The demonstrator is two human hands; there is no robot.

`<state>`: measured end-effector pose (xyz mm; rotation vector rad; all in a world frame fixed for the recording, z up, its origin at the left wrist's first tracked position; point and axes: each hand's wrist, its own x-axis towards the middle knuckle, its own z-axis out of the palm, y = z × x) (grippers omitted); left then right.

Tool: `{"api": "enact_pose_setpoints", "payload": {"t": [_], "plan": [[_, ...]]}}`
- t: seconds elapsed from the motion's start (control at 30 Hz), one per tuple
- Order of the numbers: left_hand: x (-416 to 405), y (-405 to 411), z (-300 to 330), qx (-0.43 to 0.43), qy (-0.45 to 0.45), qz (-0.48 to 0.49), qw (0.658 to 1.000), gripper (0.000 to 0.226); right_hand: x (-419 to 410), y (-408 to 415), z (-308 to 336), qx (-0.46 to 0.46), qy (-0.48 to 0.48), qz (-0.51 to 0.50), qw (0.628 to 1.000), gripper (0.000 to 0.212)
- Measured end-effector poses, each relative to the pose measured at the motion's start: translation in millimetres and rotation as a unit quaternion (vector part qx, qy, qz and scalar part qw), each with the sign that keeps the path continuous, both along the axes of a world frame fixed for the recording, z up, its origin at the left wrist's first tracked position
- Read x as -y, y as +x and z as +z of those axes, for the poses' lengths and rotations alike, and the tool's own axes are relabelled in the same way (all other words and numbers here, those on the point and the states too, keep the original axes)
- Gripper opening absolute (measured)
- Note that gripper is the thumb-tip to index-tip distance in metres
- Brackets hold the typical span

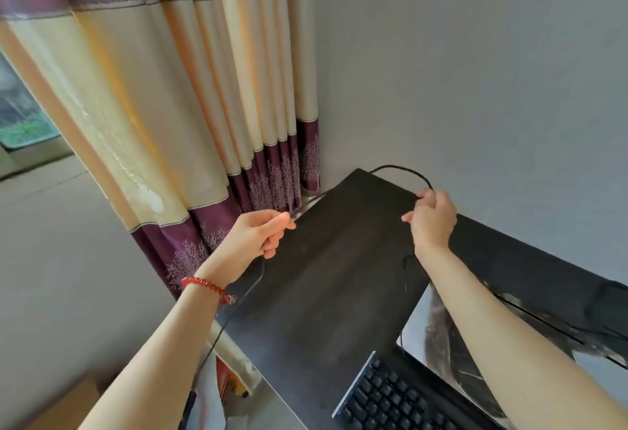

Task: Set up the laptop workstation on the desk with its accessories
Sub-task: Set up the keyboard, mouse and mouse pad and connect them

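The step in hand looked like cable routing: the person held a thin black cable [404,168] stretched across the far corner of the dark surface [326,287], beside the purple-and-cream curtain [190,96]. The left hand [258,236] pinched the cable between thumb and curled fingers near the surface's left edge, and from there the cable dropped past the wrist, with its red bead bracelet [204,285], down over the edge toward the floor. The right hand [431,215] gripped the same cable with its fingers curled round it, just where the cable arched up against the grey wall [475,73] and came back down to the corner.

A black keyboard [390,395] lay at the near edge of the surface, partly over a pale marbled mat [428,331]. No laptop showed in the view, so the setup seemed early or midway.

The next move probably called for feeding the slack behind or along the back edge and laying the cable flat. Which end carried the plug could not be told. The loop at the wall could snag on the corner if pulled sharply.
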<state>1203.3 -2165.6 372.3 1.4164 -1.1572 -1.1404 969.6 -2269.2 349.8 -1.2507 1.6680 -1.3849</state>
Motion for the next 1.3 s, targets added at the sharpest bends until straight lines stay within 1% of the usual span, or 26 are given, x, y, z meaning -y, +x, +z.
{"api": "enact_pose_setpoints", "payload": {"t": [0.03, 0.1, 0.13, 0.17, 0.2, 0.23, 0.27, 0.3, 0.37, 0.43, 0.5, 0.57, 0.63, 0.67, 0.73, 0.77, 0.8, 0.87, 0.9, 1.0, 1.07, 1.1, 1.13, 1.2, 1.27, 1.3], "plan": [[1.4, 2.9, 1.8, -0.030, 0.014, 0.015, 0.999, 0.024, 8.8, -12.2, -1.4, -0.009, 0.036, -0.018, 0.999, 0.028], [10.2, 1.9, 9.3, -0.122, 0.039, 0.029, 0.991, 0.023, 15.5, -31.6, -10.1, -0.133, 0.107, 0.019, 0.985, 0.034], [18.7, -1.6, 14.5, -0.189, 0.049, 0.034, 0.980, 0.023, 11.7, -35.1, -13.2, -0.197, 0.115, 0.046, 0.973, 0.040], [29.4, -8.0, 21.5, -0.254, 0.057, 0.038, 0.965, 0.024, 5.6, -34.9, -15.0, -0.231, 0.094, 0.072, 0.966, 0.047], [40.7, -16.1, 27.4, -0.298, 0.067, 0.044, 0.951, 0.025, -2.4, -31.2, -16.5, -0.230, 0.055, 0.103, 0.966, 0.051], [50.8, -25.9, 32.3, -0.323, 0.079, 0.051, 0.942, 0.026, -13.4, -24.4, -16.4, -0.201, 0.013, 0.153, 0.967, 0.053], [59.9, -36.1, 35.1, -0.336, 0.095, 0.054, 0.936, 0.027, -24.8, -15.7, -16.7, -0.146, -0.008, 0.227, 0.963, 0.054], [67.7, -47.0, 37.5, -0.358, 0.107, 0.048, 0.926, 0.027, -36.1, -6.8, -16.1, -0.078, -0.004, 0.310, 0.947, 0.055], [79.1, -64.1, 45.7, -0.445, 0.102, 0.028, 0.889, 0.027, -54.8, 12.2, -17.2, 0.018, 0.067, 0.435, 0.898, 0.058], [91.0, -78.2, 64.5, -0.490, 0.067, -0.001, 0.869, 0.023, -61.8, 26.3, -15.1, 0.042, 0.134, 0.501, 0.854, 0.049], [98.0, -86.4, 83.6, -0.471, 0.037, -0.009, 0.881, 0.018, -65.5, 31.1, -15.9, 0.079, 0.170, 0.530, 0.827, 0.028], [103.0, -84.5, 88.6, -0.432, 0.015, 0.010, 0.902, 0.017, -64.8, 24.4, -19.2, 0.140, 0.187, 0.528, 0.816, 0.025], [103.6, -76.2, 78.8, -0.415, 0.016, 0.051, 0.908, 0.018, -61.9, 10.7, -21.8, 0.197, 0.198, 0.497, 0.822, 0.023], [101.9, -72.7, 69.4, -0.431, 0.029, 0.074, 0.899, 0.019, -59.4, 3.7, -24.7, 0.190, 0.192, 0.482, 0.833, 0.021], [99.0, -72.6, 53.6, -0.483, 0.065, 0.099, 0.868, 0.020, -52.9, -1.4, -30.1, 0.117, 0.192, 0.471, 0.853, 0.036], [97.5, -76.3, 50.1, -0.491, 0.080, 0.096, 0.862, 0.018, -51.6, 1.9, -31.1, 0.087, 0.190, 0.476, 0.854, 0.043], [97.3, -82.4, 47.7, -0.483, 0.092, 0.085, 0.866, 0.016, -50.8, 6.5, -32.8, 0.076, 0.186, 0.483, 0.852, 0.042], [99.2, -92.9, 48.4, -0.455, 0.089, 0.063, 0.884, 0.015, -51.3, 15.4, -33.3, 0.100, 0.180, 0.503, 0.839, 0.027], [101.0, -93.9, 50.0, -0.437, 0.078, 0.063, 0.894, 0.015, -51.2, 16.0, -33.2, 0.117, 0.180, 0.512, 0.832, 0.024], [104.7, -77.7, 46.3, -0.366, 0.047, 0.111, 0.923, 0.017, -46.7, -1.2, -30.8, 0.195, 0.204, 0.517, 0.808, 0.027], [105.6, -57.7, 31.6, -0.341, 0.054, 0.146, 0.927, 0.029, -40.9, -17.8, -30.9, 0.231, 0.205, 0.490, 0.815, 0.023], [104.8, -48.8, 22.8, -0.320, 0.066, 0.149, 0.933, 0.031, -36.5, -23.9, -30.0, 0.238, 0.198, 0.462, 0.831, 0.022], [103.6, -45.1, 11.1, -0.291, 0.091, 0.135, 0.943, 0.032, -30.2, -29.4, -30.9, 0.242, 0.189, 0.420, 0.854, 0.021], [93.4, -52.8, -15.4, -0.211, 0.146, 0.058, 0.965, 0.037, -15.8, -34.6, -30.9, 0.265, 0.170, 0.324, 0.892, 0.020], [76.9, -78.5, -45.8, -0.118, 0.194, -0.068, 0.971, 0.040, -2.0, -38.9, -28.0, 0.319, 0.165, 0.248, 0.900, 0.019], [67.0, -95.2, -60.9, -0.086, 0.217, -0.140, 0.962, 0.038, 3.7, -41.0, -26.1, 0.340, 0.166, 0.226, 0.898, 0.018]]}}
